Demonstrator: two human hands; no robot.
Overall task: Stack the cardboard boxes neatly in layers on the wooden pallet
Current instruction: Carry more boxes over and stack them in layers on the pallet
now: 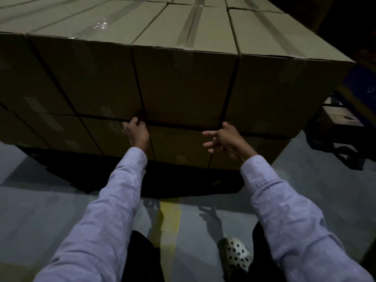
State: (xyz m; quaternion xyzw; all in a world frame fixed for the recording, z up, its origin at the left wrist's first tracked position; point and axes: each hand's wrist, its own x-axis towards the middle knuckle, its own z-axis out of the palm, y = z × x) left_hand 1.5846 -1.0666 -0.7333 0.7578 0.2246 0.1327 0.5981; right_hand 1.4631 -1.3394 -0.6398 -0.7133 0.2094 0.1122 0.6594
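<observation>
A stack of taped brown cardboard boxes fills the upper view, with two layers showing on its near face. The middle upper-layer box [183, 84] faces me. My left hand [136, 131] is at its lower left corner, fingers curled into the seam between boxes. At the lower right corner, my right hand [220, 137] touches the seam with its fingers spread and loose. A lower-layer box [181, 147] sits under the hands. The pallet is lost in dark shadow beneath the stack.
Grey floor with a yellow painted line [169, 216] runs toward me. My foot in a perforated clog [236, 254] stands on the right. To the right of the stack are a wooden block [341, 119], dark equipment [333, 151] and something blue [360, 86].
</observation>
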